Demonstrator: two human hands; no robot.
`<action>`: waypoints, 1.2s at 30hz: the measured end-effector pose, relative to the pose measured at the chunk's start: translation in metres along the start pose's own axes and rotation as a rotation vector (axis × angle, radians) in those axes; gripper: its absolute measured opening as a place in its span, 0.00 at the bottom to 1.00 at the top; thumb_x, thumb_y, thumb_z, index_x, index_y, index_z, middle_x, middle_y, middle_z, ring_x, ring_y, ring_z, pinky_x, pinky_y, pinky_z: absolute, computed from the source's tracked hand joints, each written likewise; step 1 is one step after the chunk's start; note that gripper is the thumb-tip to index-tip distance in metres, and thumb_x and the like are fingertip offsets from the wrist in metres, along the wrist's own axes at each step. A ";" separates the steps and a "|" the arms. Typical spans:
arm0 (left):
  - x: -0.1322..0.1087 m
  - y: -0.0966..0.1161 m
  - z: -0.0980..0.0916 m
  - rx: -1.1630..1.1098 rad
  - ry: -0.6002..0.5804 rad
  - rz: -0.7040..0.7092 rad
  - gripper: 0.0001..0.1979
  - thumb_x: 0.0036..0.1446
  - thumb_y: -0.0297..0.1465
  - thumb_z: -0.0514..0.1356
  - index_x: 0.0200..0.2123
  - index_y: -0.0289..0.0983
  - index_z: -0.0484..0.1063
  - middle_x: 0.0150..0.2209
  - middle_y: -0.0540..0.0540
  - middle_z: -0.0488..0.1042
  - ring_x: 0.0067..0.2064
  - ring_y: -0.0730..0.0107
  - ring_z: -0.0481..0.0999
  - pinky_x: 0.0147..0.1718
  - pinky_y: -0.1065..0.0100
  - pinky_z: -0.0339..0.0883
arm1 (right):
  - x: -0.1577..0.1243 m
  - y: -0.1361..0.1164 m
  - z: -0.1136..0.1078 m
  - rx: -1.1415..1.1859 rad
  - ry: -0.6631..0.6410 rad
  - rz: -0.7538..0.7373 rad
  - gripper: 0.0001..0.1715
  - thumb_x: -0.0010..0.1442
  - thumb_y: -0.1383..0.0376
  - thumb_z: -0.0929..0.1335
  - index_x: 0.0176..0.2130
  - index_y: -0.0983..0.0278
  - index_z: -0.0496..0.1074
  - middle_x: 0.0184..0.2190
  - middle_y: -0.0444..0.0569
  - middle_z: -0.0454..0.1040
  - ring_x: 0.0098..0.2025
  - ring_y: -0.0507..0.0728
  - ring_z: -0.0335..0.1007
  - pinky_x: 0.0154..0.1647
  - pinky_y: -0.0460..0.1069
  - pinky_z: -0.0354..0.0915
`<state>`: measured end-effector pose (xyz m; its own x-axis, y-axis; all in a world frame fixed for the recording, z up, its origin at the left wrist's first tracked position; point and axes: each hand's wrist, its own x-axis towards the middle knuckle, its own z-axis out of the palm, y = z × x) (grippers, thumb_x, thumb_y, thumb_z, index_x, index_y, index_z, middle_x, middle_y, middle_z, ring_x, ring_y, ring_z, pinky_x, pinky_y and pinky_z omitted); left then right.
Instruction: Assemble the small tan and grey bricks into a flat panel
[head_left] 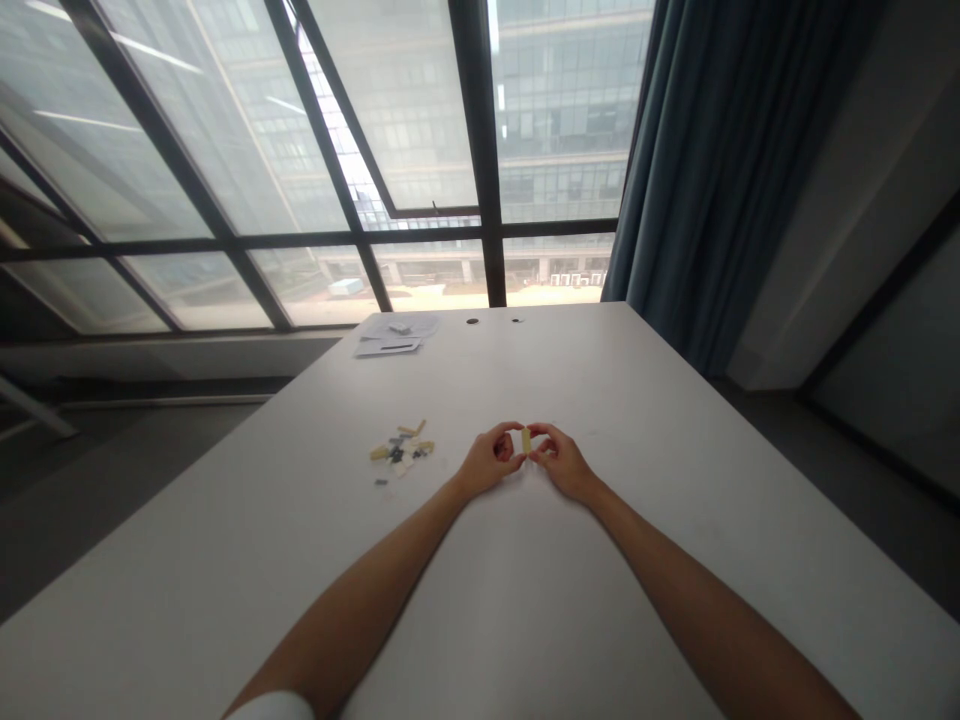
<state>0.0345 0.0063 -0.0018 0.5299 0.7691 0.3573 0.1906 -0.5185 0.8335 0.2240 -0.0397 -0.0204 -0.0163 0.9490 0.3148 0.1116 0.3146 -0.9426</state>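
Note:
A small pale yellow block (526, 440), perhaps a toy building brick, stands on end between my two hands near the middle of the white table. My left hand (491, 460) pinches it from the left with thumb and fingertips. From the right, my right hand (561, 460) grips the same block between thumb and fingers. To the left lies a loose pile of small pieces (403, 448) in yellow, white and dark grey. One grey piece (381, 482) sits apart, just in front of the pile.
Papers (394, 338) with a small white object on top lie at the table's far left corner. Two dark round spots, one a hole (472, 321), show near the far edge of the table (570, 370). Windows stand beyond, with a blue curtain (682, 190) at the right.

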 end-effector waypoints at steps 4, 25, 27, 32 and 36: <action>0.000 0.001 0.000 0.002 -0.004 0.000 0.26 0.52 0.34 0.67 0.53 0.33 0.70 0.21 0.59 0.61 0.23 0.79 0.58 0.25 0.74 0.52 | 0.000 -0.001 0.000 -0.001 0.007 0.010 0.26 0.52 0.64 0.72 0.51 0.62 0.70 0.47 0.50 0.73 0.32 0.50 0.65 0.31 0.46 0.62; -0.001 -0.001 -0.001 0.004 -0.001 -0.004 0.26 0.52 0.36 0.67 0.53 0.34 0.70 0.21 0.59 0.61 0.23 0.79 0.58 0.25 0.74 0.53 | 0.000 0.001 0.000 -0.006 0.003 0.010 0.26 0.52 0.64 0.72 0.52 0.61 0.70 0.48 0.49 0.73 0.32 0.50 0.65 0.31 0.46 0.63; 0.000 -0.002 0.000 0.003 -0.003 -0.007 0.26 0.52 0.36 0.67 0.53 0.34 0.70 0.21 0.59 0.61 0.23 0.79 0.58 0.25 0.74 0.52 | 0.000 0.002 0.001 -0.006 0.008 0.007 0.26 0.52 0.64 0.72 0.51 0.61 0.71 0.48 0.50 0.74 0.32 0.50 0.65 0.31 0.46 0.63; 0.000 -0.002 0.000 -0.005 -0.004 -0.019 0.26 0.52 0.36 0.67 0.54 0.34 0.70 0.21 0.59 0.61 0.23 0.79 0.58 0.24 0.74 0.51 | 0.001 0.000 0.001 -0.004 0.014 0.010 0.25 0.52 0.64 0.72 0.51 0.60 0.71 0.47 0.49 0.74 0.32 0.50 0.65 0.31 0.47 0.63; 0.000 0.000 0.000 -0.001 -0.006 -0.014 0.27 0.52 0.36 0.67 0.53 0.33 0.70 0.21 0.59 0.61 0.23 0.79 0.58 0.24 0.74 0.51 | 0.001 -0.001 0.000 -0.013 0.014 0.013 0.24 0.52 0.64 0.72 0.50 0.60 0.71 0.47 0.49 0.74 0.32 0.50 0.66 0.32 0.47 0.64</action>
<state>0.0346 0.0067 -0.0021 0.5324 0.7738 0.3432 0.1969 -0.5075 0.8388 0.2235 -0.0394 -0.0193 -0.0013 0.9526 0.3043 0.1250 0.3021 -0.9451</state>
